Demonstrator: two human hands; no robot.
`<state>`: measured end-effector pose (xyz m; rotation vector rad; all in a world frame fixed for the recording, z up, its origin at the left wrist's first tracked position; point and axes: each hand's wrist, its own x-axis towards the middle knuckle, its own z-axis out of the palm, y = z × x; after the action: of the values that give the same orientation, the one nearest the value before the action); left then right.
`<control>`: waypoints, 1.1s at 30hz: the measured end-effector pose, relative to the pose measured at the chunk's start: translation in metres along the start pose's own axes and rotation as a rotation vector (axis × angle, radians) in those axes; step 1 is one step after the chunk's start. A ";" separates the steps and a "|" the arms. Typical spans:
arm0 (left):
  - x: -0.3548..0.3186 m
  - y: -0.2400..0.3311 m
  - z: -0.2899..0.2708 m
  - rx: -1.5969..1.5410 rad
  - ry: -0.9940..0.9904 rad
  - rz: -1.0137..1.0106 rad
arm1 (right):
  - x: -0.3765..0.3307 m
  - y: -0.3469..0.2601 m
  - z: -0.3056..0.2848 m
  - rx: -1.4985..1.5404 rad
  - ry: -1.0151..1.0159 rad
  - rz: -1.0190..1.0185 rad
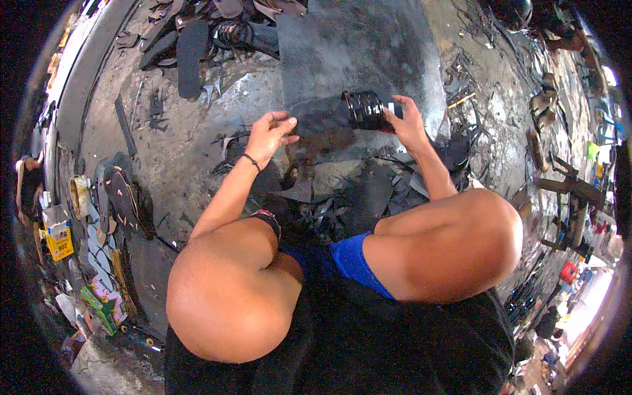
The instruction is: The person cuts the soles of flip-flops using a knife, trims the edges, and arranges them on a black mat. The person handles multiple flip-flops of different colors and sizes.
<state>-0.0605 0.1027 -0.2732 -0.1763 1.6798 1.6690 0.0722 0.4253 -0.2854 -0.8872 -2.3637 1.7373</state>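
Between my hands, level over a dark flat sheet (pixel 355 39), is a black sandal with several shiny straps (pixel 365 110). Its flat dark sole stretches toward my left hand (pixel 266 137), whose thumb and fingers pinch together at that end. The sole blends into the dark sheet beneath, so its exact edge is hard to make out. My right hand (pixel 409 124) grips the opposite end beside the straps, with the thumb on the near side and fingers on the far side. A small white patch shows by its fingertips.
Below my hands lies a heap of black offcuts (pixel 349 204). Loose dark soles (pixel 192 59) are piled at the far left. Sandals (pixel 118 191), a yellow box (pixel 58 240) and a green-and-white box (pixel 105 299) sit to the left. Scraps litter the right side around a dark wood-like stand (pixel 573 191).
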 end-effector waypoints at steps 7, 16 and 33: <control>0.008 -0.017 0.003 0.290 0.152 -0.057 | -0.007 0.023 0.017 -0.092 0.003 0.004; 0.013 -0.019 0.009 0.446 0.204 -0.029 | 0.003 0.040 0.017 -0.044 0.025 0.067; 0.028 -0.041 -0.007 0.681 0.223 0.032 | -0.011 0.040 -0.044 -0.947 0.282 -0.274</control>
<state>-0.0598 0.1015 -0.3231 -0.0019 2.3279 1.0395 0.1144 0.4648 -0.3024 -0.7325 -2.8726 0.3004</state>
